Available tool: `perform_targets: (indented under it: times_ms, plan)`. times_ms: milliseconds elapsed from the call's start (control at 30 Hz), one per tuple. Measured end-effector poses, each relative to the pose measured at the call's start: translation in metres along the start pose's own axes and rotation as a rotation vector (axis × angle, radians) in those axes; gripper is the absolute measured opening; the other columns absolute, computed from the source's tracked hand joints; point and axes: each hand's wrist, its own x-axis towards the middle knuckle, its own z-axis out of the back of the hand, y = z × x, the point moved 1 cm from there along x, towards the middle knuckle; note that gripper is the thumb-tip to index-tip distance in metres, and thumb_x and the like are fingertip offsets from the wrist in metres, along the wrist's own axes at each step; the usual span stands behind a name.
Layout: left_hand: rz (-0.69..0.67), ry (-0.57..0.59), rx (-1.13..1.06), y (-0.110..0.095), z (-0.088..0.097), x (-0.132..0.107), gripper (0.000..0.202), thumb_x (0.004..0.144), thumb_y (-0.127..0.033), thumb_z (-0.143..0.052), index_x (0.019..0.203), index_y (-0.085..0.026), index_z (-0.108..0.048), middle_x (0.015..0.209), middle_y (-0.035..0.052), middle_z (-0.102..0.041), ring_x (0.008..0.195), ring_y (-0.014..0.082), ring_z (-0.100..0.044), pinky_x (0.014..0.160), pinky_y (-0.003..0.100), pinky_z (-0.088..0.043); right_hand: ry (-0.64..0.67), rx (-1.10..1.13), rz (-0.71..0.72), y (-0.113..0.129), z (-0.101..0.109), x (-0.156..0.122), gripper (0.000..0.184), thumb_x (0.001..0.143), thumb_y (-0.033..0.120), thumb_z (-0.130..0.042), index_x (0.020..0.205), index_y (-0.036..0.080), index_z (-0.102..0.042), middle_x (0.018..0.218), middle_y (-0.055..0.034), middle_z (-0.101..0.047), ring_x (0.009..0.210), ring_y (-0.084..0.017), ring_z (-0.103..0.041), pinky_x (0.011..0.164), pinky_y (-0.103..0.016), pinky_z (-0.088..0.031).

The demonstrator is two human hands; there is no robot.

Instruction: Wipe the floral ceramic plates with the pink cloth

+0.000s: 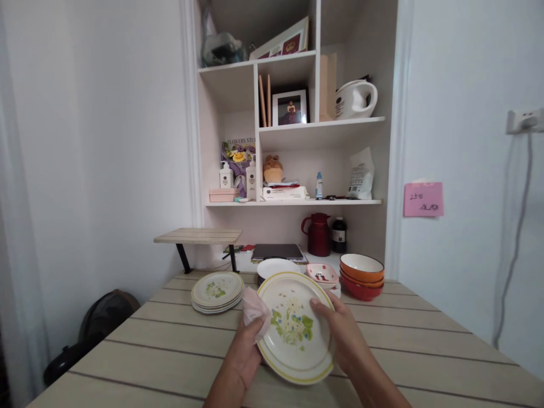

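Observation:
A cream plate with a yellow rim and a green flower print is held up over the table, tilted toward me. My right hand grips its right edge, thumb on the face and fingers behind. At the left edge, my left hand is closed around a pale pink cloth, pressed against the rim. Left of the hands lies a stack of matching plates. Behind the held plate, partly hidden by it, are white dishes and a small pink-patterned square dish.
Orange and red bowls stand stacked at the back right of the plank-top table. A small raised wooden stand is at the back left. Behind are a dark red jug, a dark bottle and white shelves.

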Motion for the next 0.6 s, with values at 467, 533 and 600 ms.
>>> perform_targets:
  times_ms: [467,533,600]
  plan:
    - [0.089,0.229,-0.189,-0.013,-0.004,-0.012,0.074,0.062,-0.053,-0.077,0.123,-0.016,-0.059,0.125,0.0155,-0.064,0.124,0.0332,-0.052,0.109,0.047,-0.032,-0.011,0.038,-0.025,0.010,0.002,-0.001,0.061,0.061,0.031,-0.077,0.119,0.020,-0.059,0.079,-0.0063,-0.076,0.065,-0.027,-0.070,0.058,-0.036,-0.054]
    - [0.120,0.254,-0.207,-0.015,-0.005,-0.011,0.084,0.060,-0.069,-0.067,0.124,-0.015,-0.059,0.125,0.0178,-0.064,0.126,0.0352,-0.049,0.109,0.050,-0.031,-0.001,0.011,-0.012,0.010,0.002,-0.001,0.059,0.062,0.032,-0.076,0.118,0.020,-0.060,0.080,-0.0065,-0.076,0.065,-0.026,-0.070,0.059,-0.036,-0.054]
    - [0.148,0.210,-0.161,-0.016,-0.005,-0.010,0.083,0.065,-0.073,-0.058,0.125,-0.016,-0.059,0.124,0.0179,-0.064,0.125,0.0340,-0.051,0.108,0.049,-0.033,0.012,-0.024,0.008,0.011,0.002,-0.001,0.055,0.063,0.032,-0.075,0.115,0.020,-0.061,0.082,-0.0066,-0.076,0.067,-0.026,-0.070,0.061,-0.036,-0.055]
